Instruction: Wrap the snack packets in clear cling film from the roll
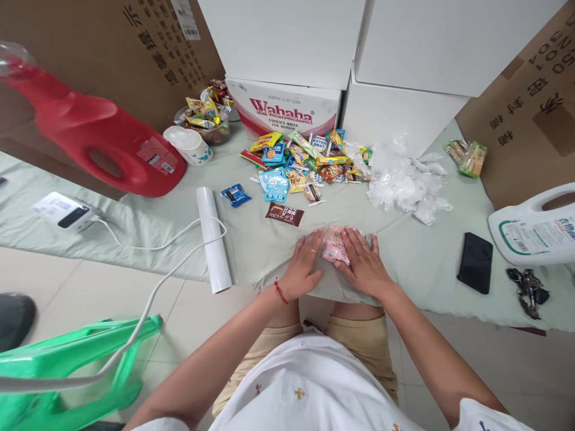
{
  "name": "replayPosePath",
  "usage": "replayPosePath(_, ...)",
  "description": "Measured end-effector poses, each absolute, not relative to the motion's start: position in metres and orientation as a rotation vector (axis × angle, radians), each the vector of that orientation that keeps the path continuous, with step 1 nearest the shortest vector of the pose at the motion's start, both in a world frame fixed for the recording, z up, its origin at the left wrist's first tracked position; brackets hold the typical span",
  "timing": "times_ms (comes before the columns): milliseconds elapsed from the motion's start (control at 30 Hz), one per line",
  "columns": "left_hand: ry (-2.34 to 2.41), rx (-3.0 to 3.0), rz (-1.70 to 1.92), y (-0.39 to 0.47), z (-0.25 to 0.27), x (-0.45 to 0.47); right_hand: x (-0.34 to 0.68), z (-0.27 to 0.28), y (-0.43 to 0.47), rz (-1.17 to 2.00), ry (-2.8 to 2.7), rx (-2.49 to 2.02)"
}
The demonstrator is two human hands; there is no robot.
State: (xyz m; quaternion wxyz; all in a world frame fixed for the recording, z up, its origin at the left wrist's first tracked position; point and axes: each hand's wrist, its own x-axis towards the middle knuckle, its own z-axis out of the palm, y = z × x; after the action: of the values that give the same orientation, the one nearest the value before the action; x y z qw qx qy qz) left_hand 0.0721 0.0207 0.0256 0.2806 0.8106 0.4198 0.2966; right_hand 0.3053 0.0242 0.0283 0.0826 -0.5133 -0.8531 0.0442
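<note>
Pink packet (333, 249) partly under flat right hand (366, 266); left hand (302, 267) flat alongside; bowl (216, 136) holds snacks (204, 110).

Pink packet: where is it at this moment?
In the head view, the pink packet lies on the table, just right of centre, the right hand resting on it and the left hand beside it; the brown packet lies behind, leftward.
</note>
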Motion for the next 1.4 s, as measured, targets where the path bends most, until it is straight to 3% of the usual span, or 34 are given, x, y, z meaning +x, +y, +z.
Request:
replayPosePath(267,1.28,2.581,0.668,0.012,0.013,0.108,0.299,0.029,0.02,0.129,-2.563,-1.578)
replayPosePath(533,1.306,2.566,0.521,0.024,0.023,0.098,0.326,0.055,0.035,0.462,-2.587,-1.351)
replayPosePath(767,1.342,2.582,0.511,0.027,0.01,0.112,0.347,0.047,0.036,0.384,-2.693,-1.242)
replayPosePath(900,1.455,2.484,0.563,0.035,0.008,0.121,0.338,0.045,0.041,0.529,-2.605,-1.233)
replayPosePath(1000,1.477,2.22,0.753,0.048,0.024,0.116,0.347,0.055,0.043,0.657,-2.316,-1.247)
replayPosePath(1133,1.293,1.438,1.02,0.05,0.057,0.115,0.348,0.061,0.033,0.938,-1.698,-1.311)
replayPosePath(1267,0.852,0.838,1.025,0.025,0.071,0.135,0.308,0.05,0.008,1.404,-1.208,-1.122)
replayPosePath(1400,0.936,0.719,0.996,-0.004,0.061,0.15,0.281,0.041,-0.024,1.451,-0.687,-1.085)
